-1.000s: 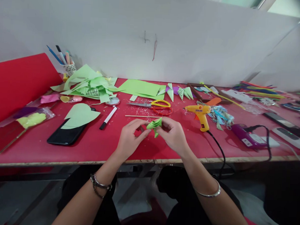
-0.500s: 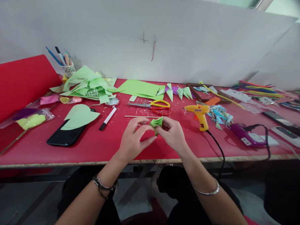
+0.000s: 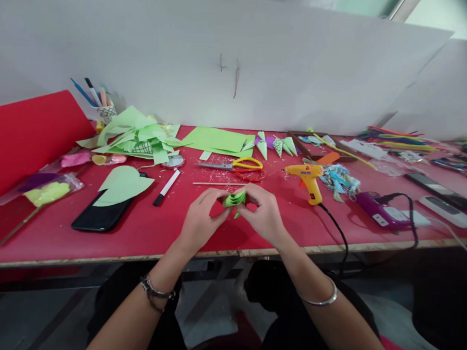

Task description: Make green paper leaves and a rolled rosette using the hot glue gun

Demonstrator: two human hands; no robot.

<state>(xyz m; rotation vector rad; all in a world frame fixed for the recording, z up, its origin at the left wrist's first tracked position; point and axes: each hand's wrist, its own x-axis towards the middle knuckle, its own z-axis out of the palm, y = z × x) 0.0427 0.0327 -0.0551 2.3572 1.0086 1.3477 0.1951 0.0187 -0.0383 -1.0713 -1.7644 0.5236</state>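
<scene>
Between my two hands is a piece of rolled green paper (image 3: pixel 235 198), curled in layers, held just above the front part of the red table. My left hand (image 3: pixel 204 215) pinches its left side between thumb and fingers. From the other side, my right hand (image 3: pixel 263 212) grips it the same way; part of the paper is hidden by the fingers. Just beyond the hands lie a thin stick (image 3: pixel 213 184) and scissors (image 3: pixel 237 166) with yellow and red handles. A yellow glue gun (image 3: pixel 308 178) rests to the right of my right hand.
Left of my hands are a marker (image 3: pixel 167 187) and a black phone (image 3: pixel 100 215) under a pale green paper heart (image 3: pixel 120 185). Green paper scraps (image 3: pixel 142 135) pile up behind. Small paper cones (image 3: pixel 261 145) stand near the white wall. A purple power socket (image 3: pixel 382 210) is at right.
My left hand has closed its fingers onto the green paper roll, which has shifted slightly left and turned. My right hand keeps its hold.
</scene>
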